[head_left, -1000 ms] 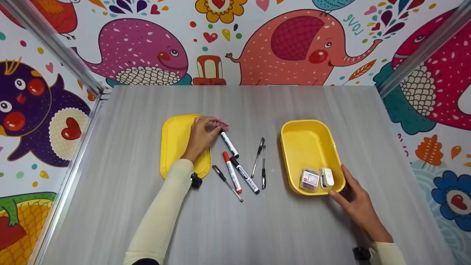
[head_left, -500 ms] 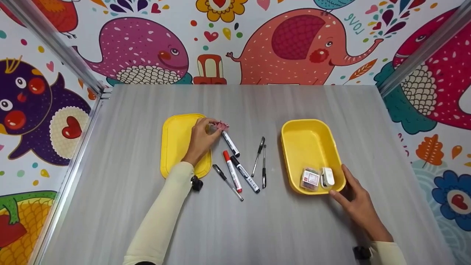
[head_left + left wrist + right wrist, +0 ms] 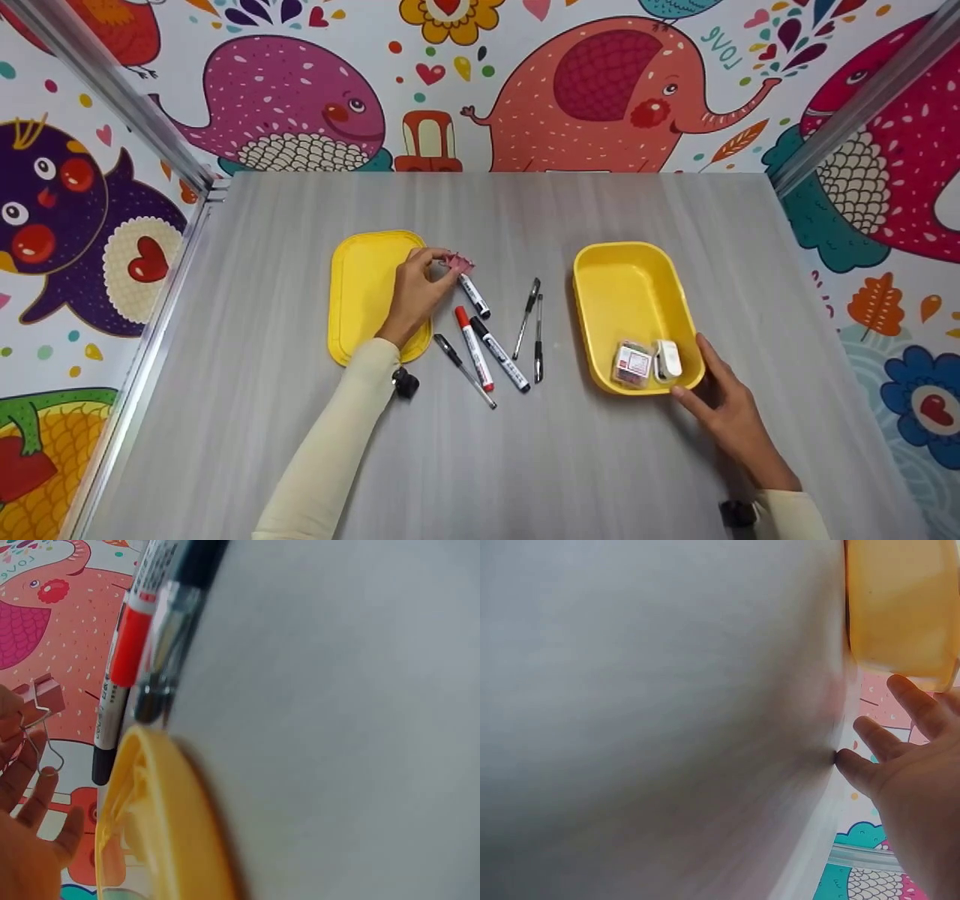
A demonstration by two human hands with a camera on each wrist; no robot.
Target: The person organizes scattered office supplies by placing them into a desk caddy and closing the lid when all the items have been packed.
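Observation:
My left hand [image 3: 420, 289] pinches a pink binder clip [image 3: 460, 264] between thumb and fingertips, above the right edge of the yellow lid [image 3: 367, 292]. In the left wrist view the silver wire handle of the binder clip [image 3: 49, 694] shows beside the fingers. Just under it, a white marker [image 3: 474, 297] lies partly hidden by the hand. My right hand [image 3: 724, 409] rests against the near right corner of a yellow bin [image 3: 626, 300], its fingers fairly straight. A small clear box with a label [image 3: 632, 365] and a white stapler-like item [image 3: 667, 361] lie inside the bin.
Between lid and bin lie a red-capped marker [image 3: 474, 351], a black-capped marker [image 3: 501, 356] and several black pens, one a clear-barrelled pen [image 3: 465, 373]. Patterned walls [image 3: 585, 97] with metal posts [image 3: 862, 105] bound the grey table [image 3: 300, 202].
My left hand has shifted slightly right and toward me with the pink binder clip, covering more of the white marker. The right hand and the bin have stayed put.

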